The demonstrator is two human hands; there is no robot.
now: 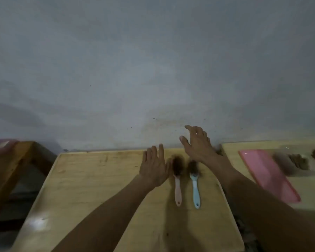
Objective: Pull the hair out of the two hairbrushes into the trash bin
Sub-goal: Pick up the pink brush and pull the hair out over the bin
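Two slim plastic brushes, pink [177, 180] and blue [195, 182], matted with dark hair, are lying side by side on the wooden table [91, 182]. The left hand [154, 167] is hovering flat, fingers spread, beside the pink brush; the right hand [198, 142] is hanging open, curled, above the blue one.

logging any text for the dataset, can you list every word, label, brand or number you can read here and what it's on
None: no readable text shows anywhere in this view.
pink hairbrush: plain handle, no visible marking.
blue hairbrush: plain handle, no visible marking.
pink flat item on the right-hand table: no print visible, and the picture is blurred there.
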